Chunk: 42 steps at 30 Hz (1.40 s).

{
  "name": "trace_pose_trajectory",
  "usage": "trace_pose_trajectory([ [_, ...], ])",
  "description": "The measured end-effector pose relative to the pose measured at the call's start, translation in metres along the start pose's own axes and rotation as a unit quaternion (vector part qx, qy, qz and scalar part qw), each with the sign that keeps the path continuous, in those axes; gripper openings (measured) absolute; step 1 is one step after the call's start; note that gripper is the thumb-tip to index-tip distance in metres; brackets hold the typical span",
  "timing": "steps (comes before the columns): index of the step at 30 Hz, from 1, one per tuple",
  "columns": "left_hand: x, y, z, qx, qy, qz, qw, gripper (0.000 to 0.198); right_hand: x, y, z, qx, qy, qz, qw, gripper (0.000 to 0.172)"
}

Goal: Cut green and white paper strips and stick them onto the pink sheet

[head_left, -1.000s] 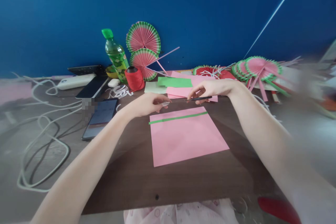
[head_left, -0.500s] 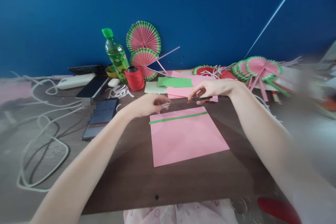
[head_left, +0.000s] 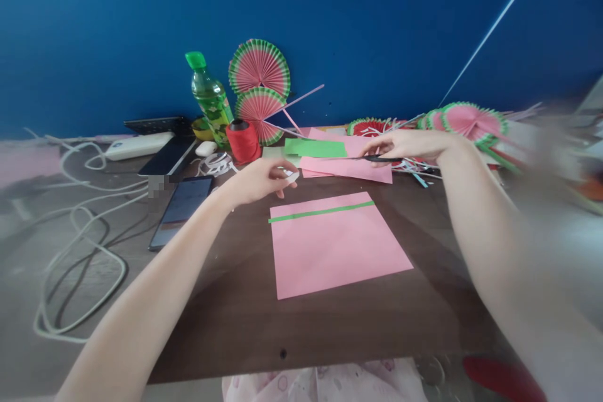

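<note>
I recorded the left hand (head_left: 261, 181) extended, grip pinched on a small white piece (head_left: 291, 174) just beyond the pink sheet (head_left: 339, 251) at mid-bench. The right hand (head_left: 407, 143) lay outstretched near the far edge, grip clamped on a thin dark tool (head_left: 379, 159).

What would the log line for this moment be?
left hand: pinches white scrap | right hand: holds dark slim tool | pink sheet: flat on board, green strip near far edge

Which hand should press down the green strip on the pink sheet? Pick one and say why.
Left, probably. The left hand hovers near the left end of the green strip, pinching only a white scrap. The right hand is farther off by the paper stack, gripping a dark slim tool.
</note>
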<state>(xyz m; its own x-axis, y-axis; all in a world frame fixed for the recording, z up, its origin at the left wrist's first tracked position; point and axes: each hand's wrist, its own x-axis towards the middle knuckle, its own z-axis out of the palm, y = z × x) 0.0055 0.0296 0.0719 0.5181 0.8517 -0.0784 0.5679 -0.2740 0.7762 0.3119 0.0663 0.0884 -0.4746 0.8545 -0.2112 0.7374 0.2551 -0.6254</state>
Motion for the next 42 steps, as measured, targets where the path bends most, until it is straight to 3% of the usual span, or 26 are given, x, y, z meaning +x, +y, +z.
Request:
trace_pose_trajectory([
  [4, 0.002, -0.008, -0.001, -0.08, 0.039, -0.011, 0.996, 0.033, 0.012, 0.021, 0.0, -0.071, 0.136, 0.087, 0.984, 0.039],
  [6, 0.004, -0.009, 0.002, -0.139, 0.056, -0.018, 0.989, 0.034, 0.021, 0.029, 0.004, -0.135, 0.129, 0.136, 0.973, 0.037],
  [9, 0.006, -0.007, 0.007, -0.215, 0.091, -0.024, 0.972, 0.037, 0.03, 0.032, 0.01, -0.197, 0.061, 0.165, 0.965, 0.039],
  [11, 0.007, -0.003, 0.01, -0.263, 0.126, -0.03, 0.956, 0.047, 0.031, 0.028, 0.014, -0.22, 0.085, 0.164, 0.958, 0.045],
  [13, 0.008, 0.001, 0.013, -0.309, 0.166, -0.038, 0.936, 0.055, 0.029, 0.017, 0.019, -0.208, 0.168, 0.135, 0.954, 0.045],
  [15, 0.008, 0.004, 0.016, -0.341, 0.184, -0.042, 0.921, 0.051, 0.028, -0.003, 0.028, -0.145, 0.237, 0.046, 0.959, 0.032],
  [18, 0.008, 0.007, 0.022, -0.361, 0.171, -0.034, 0.916, 0.034, 0.029, -0.039, 0.05, 0.0, 0.271, -0.117, 0.955, 0.018],
  [21, 0.007, 0.009, 0.028, -0.367, 0.166, -0.026, 0.915, 0.028, 0.03, -0.066, 0.076, 0.057, 0.298, -0.197, 0.932, 0.014],
  [25, 0.007, 0.012, 0.036, -0.364, 0.18, -0.031, 0.914, 0.03, 0.031, -0.079, 0.096, 0.124, 0.276, -0.202, 0.932, 0.008],
  [33, 0.007, 0.016, 0.043, -0.379, 0.207, -0.032, 0.901, 0.013, 0.029, -0.082, 0.102, 0.142, 0.276, -0.186, 0.932, 0.011],
  [38, 0.007, 0.017, 0.047, -0.334, 0.242, -0.023, 0.911, 0.006, 0.028, -0.084, 0.108, 0.108, 0.3, -0.205, 0.925, 0.01],
  [42, 0.006, 0.018, 0.048, -0.35, 0.26, -0.023, 0.9, 0.006, 0.026, -0.085, 0.111, 0.058, 0.328, -0.238, 0.912, 0.01],
])
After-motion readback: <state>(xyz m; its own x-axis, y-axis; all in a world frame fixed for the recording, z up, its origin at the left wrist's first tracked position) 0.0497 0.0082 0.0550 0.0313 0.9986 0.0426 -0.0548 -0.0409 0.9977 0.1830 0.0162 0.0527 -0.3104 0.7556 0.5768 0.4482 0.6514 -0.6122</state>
